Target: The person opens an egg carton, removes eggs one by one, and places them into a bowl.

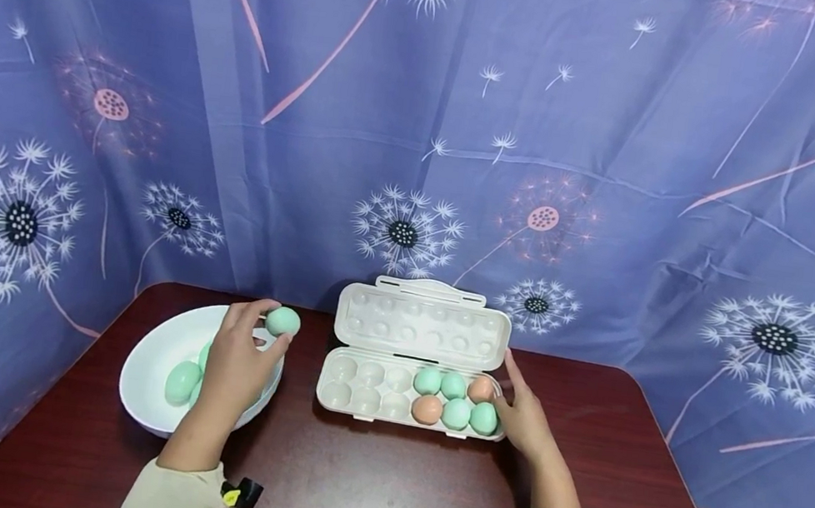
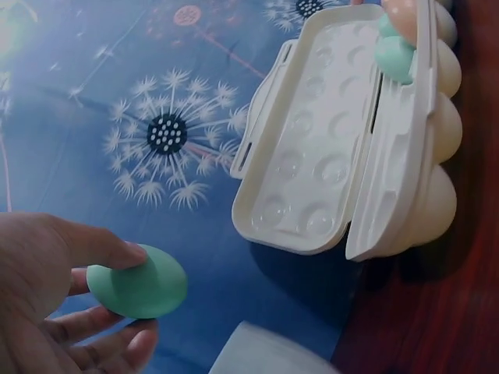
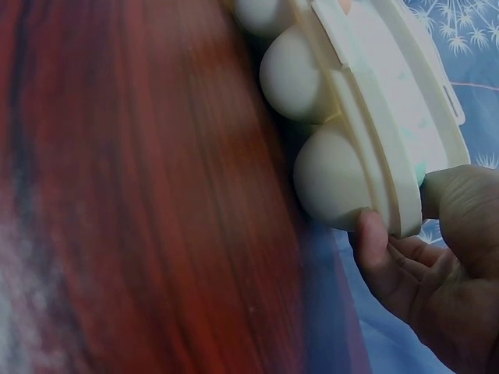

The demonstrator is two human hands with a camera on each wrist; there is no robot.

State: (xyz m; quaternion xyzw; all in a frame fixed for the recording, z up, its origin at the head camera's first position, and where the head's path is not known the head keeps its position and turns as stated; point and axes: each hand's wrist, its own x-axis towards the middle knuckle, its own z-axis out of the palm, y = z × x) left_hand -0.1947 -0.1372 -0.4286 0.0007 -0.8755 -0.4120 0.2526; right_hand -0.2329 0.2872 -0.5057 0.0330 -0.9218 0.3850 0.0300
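My left hand pinches a green egg between thumb and fingers, above the right rim of a white bowl. More green eggs lie in that bowl, partly hidden by the hand and forearm. In the left wrist view the held green egg shows clearly. A cream plastic egg carton stands with its lid raised. Its right half bears several green eggs and two orange-brown eggs; the left cups hold none. My right hand grips the carton's right end, thumb and fingers about its edge.
Both things stand on a dark red wooden table, the bowl at the left and the carton near the back edge. A blue curtain with dandelion prints hangs behind and around the table.
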